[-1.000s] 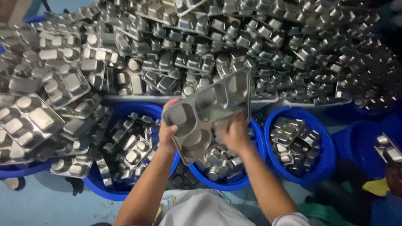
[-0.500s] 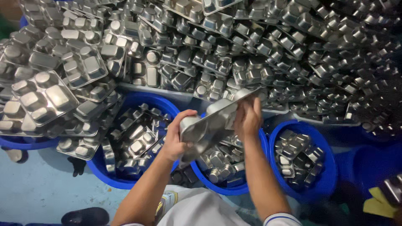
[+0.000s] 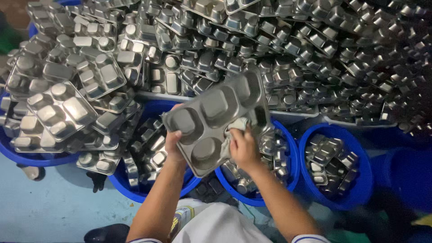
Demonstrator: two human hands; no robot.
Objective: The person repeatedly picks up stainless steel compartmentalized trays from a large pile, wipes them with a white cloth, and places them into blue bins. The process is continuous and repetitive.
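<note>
Left hand [image 3: 173,145] clamps steel tray [image 3: 218,119] edge | right hand [image 3: 243,146] presses cloth [image 3: 236,127] into it

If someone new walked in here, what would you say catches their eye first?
First, the huge heap of steel compartment trays filling the whole upper half. Next, the tray held up at centre: the left hand grips its edge while the right hand presses a cloth on it. Below sit blue tubs of more trays.

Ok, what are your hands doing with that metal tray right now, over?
Left hand grips the tray by its edge. Right hand presses a cloth into a compartment. Blue tubs of trays below, nothing blocking.
</note>
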